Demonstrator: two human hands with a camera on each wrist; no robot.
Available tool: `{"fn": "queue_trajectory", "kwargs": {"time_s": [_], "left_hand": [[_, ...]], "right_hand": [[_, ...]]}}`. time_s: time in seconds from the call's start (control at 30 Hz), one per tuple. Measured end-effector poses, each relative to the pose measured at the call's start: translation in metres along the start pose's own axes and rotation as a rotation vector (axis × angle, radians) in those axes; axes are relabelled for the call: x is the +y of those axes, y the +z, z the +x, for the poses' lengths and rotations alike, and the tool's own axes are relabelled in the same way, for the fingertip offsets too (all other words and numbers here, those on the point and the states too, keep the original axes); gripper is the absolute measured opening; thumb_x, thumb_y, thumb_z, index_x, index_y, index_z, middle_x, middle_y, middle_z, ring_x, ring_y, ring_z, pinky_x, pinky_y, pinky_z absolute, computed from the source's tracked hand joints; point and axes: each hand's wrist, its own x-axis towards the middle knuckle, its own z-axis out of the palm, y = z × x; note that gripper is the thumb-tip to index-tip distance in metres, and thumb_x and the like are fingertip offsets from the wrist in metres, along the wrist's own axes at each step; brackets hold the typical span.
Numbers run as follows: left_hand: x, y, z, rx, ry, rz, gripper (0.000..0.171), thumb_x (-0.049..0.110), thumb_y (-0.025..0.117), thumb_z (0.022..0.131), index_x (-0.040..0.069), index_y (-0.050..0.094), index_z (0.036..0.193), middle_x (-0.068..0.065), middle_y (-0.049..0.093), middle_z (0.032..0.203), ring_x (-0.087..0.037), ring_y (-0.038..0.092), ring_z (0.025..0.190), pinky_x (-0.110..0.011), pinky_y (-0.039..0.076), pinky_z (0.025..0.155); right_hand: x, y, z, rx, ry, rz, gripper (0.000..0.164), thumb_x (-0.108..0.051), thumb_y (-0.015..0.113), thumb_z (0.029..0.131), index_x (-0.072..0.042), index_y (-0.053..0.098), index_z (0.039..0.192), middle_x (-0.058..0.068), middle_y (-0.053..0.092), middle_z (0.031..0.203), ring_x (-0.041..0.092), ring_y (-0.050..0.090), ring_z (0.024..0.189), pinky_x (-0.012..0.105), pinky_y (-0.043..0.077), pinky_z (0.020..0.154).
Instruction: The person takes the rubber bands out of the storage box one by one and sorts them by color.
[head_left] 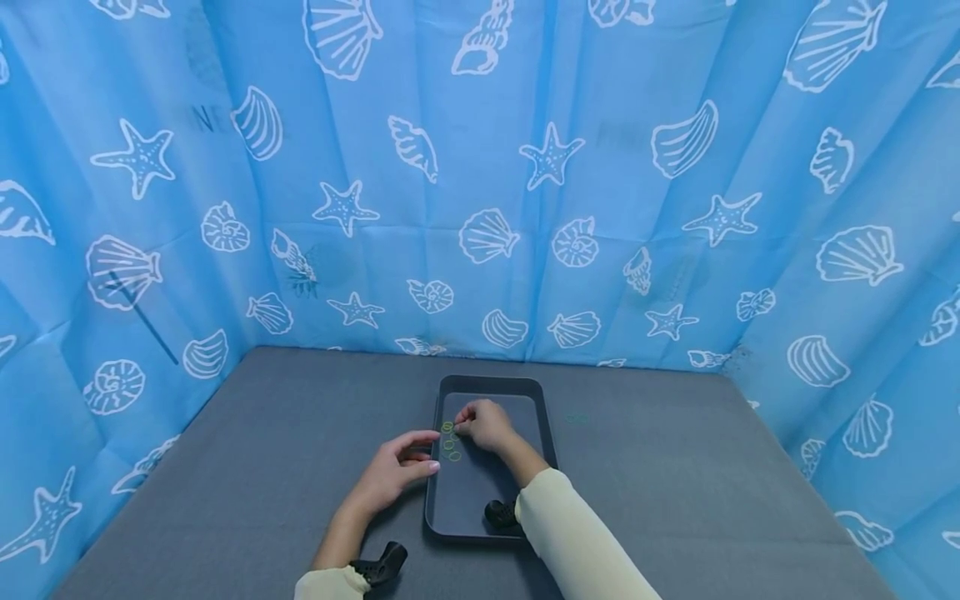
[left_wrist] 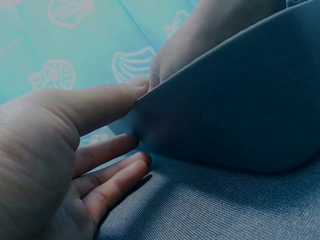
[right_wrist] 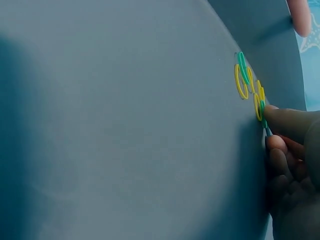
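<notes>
A dark grey rectangular tray (head_left: 487, 535) lies on the table. My right hand (head_left: 487, 423) reaches into it near the left wall, thumb and fingertips pinching a small green rubber band (right_wrist: 263, 115). Beside those fingertips, several yellow rubber bands (right_wrist: 240, 82) and another green one (right_wrist: 243, 67) lie on the tray floor along the wall. The left hand (head_left: 393, 471) is at the tray's left side, fingers spread and fairly straight. In the left wrist view its thumb (left_wrist: 112, 102) touches the rim, while the other fingers are low by the outer wall.
Grey cloth (head_left: 675, 467) covers the table. To the right of the tray lie small green bands (head_left: 576, 418). A blue curtain (head_left: 480, 167) with white shells and starfish surrounds the back and sides. Black wrist devices (head_left: 382, 564) sit at both cuffs.
</notes>
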Motion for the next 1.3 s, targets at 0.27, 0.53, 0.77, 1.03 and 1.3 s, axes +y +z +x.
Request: {"fn": "queue_trajectory", "kwargs": {"time_s": [0.27, 0.53, 0.77, 1.03, 1.3], "left_hand": [[0.0000, -0.0007, -0.0010, 0.000, 0.011, 0.012, 0.042, 0.016, 0.071, 0.090, 0.008, 0.060, 0.131, -0.016, 0.057, 0.130, -0.026, 0.059, 0.105, -0.041, 0.049, 0.087], [0.0020, -0.0010, -0.0015, 0.005, 0.005, -0.001, 0.042, 0.016, 0.072, 0.089, 0.010, 0.061, 0.129, -0.015, 0.057, 0.129, -0.025, 0.059, 0.104, -0.041, 0.049, 0.087], [0.0024, -0.0005, -0.0011, 0.006, 0.003, -0.002, 0.041, 0.015, 0.071, 0.089, 0.009, 0.061, 0.129, -0.015, 0.058, 0.129, -0.025, 0.059, 0.104, -0.040, 0.049, 0.088], [0.0021, -0.0005, -0.0009, 0.009, -0.004, 0.009, 0.043, 0.017, 0.072, 0.089, 0.009, 0.060, 0.130, -0.014, 0.058, 0.129, -0.025, 0.060, 0.104, -0.041, 0.049, 0.087], [-0.0006, 0.0000, -0.0003, 0.008, 0.005, 0.012, 0.042, 0.016, 0.072, 0.089, 0.009, 0.061, 0.129, -0.014, 0.059, 0.128, -0.025, 0.060, 0.104, -0.039, 0.050, 0.086]], "right_hand": [[0.0009, 0.0017, 0.0001, -0.009, -0.003, -0.023, 0.008, -0.010, 0.069, 0.090, -0.010, 0.071, 0.082, -0.003, 0.061, 0.077, 0.013, 0.054, 0.068, 0.031, 0.045, 0.066], [0.0007, 0.0002, 0.0001, -0.033, 0.000, -0.027, 0.010, -0.011, 0.067, 0.092, -0.011, 0.070, 0.082, -0.003, 0.061, 0.077, 0.012, 0.055, 0.070, 0.032, 0.045, 0.067], [0.0019, -0.0009, -0.0013, -0.030, -0.015, 0.005, 0.011, -0.010, 0.066, 0.092, -0.010, 0.070, 0.082, -0.003, 0.062, 0.077, 0.012, 0.055, 0.070, 0.031, 0.045, 0.068], [0.0020, -0.0017, -0.0033, -0.015, -0.021, 0.034, 0.012, -0.010, 0.064, 0.094, -0.010, 0.070, 0.083, -0.004, 0.062, 0.077, 0.012, 0.055, 0.071, 0.032, 0.046, 0.069], [0.0049, -0.0082, -0.0033, 0.007, -0.029, 0.126, 0.010, -0.008, 0.065, 0.093, -0.005, 0.070, 0.084, -0.001, 0.062, 0.077, 0.013, 0.054, 0.068, 0.029, 0.045, 0.063]]}}
